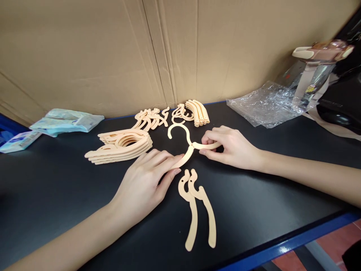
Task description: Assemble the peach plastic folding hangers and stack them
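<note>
A cream plastic folding hanger (190, 143) lies between my hands, its hook curving away from me and its two arms spread apart. My left hand (143, 180) pinches the left arm between thumb and fingers. On the other side, my right hand (228, 146) grips the right arm, its fingers curled round the end. Just below the hanger, two loose cream hanger arms (197, 209) with notched, holed ends lie side by side, partly overlapping. Left of the hook sits a stack of folded hangers (120, 146), close to my left hand's knuckles.
At the back are loose hanger pieces (149, 118), several curved arms (197, 113) and hooks (180, 112). A tissue pack (66, 121) lies left; a clear plastic bag (262, 105) and a strapped water bottle (316, 75) stand right. Cardboard (98, 56) walls the far side of the black table (254, 210).
</note>
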The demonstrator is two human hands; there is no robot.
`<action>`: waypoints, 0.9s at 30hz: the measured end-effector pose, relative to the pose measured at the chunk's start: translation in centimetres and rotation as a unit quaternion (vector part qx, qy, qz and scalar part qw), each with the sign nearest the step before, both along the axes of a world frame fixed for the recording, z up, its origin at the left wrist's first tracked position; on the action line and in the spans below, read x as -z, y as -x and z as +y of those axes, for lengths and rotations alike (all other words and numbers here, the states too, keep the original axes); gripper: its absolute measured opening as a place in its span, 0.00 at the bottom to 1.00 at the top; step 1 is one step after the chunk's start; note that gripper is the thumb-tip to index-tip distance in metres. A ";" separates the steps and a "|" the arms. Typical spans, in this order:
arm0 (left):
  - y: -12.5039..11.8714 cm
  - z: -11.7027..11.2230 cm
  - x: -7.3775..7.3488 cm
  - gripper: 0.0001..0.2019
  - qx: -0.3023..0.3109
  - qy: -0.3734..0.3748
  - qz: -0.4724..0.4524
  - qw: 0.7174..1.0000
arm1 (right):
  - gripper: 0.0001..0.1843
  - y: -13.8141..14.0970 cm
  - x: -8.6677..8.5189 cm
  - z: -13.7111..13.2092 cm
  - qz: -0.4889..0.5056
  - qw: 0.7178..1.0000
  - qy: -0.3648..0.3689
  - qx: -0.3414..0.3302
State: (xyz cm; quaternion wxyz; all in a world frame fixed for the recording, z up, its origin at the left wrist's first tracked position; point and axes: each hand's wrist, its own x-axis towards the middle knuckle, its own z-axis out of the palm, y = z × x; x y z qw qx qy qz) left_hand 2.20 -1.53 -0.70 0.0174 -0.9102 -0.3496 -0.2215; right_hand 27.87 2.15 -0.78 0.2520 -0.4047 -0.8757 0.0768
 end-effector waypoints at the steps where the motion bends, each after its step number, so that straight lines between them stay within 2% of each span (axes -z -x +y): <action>1: 0.0 0.0 0.0 0.13 0.000 -0.011 0.006 1.000 | 0.07 0.0 0.0 0.0 0.000 1.000 -0.014 -0.022; 7: 0.0 0.0 -0.1 0.11 0.016 -0.013 0.022 1.000 | 0.01 0.0 0.1 0.1 -0.006 0.996 -0.049 -0.073; 13: -0.1 0.1 0.0 0.11 0.038 0.006 0.017 0.999 | 0.07 -0.1 0.5 0.0 -0.010 0.989 -0.118 -0.085; 16: -0.2 0.1 -0.1 0.11 0.036 0.016 0.015 0.999 | 0.10 -0.1 0.4 -0.2 0.002 0.986 -0.153 -0.062; 20: -0.2 0.0 -0.2 0.11 0.041 0.011 0.023 0.999 | 0.12 -0.1 0.0 -0.3 0.042 0.982 -0.186 0.012; 23: -0.2 0.0 -0.2 0.11 0.039 0.003 0.026 0.999 | 0.11 -0.1 0.0 -0.3 0.066 0.982 -0.173 0.047; 27: -0.2 0.1 0.0 0.11 0.031 0.010 0.022 0.999 | 0.05 -0.1 0.2 -0.1 0.060 0.992 -0.107 -0.013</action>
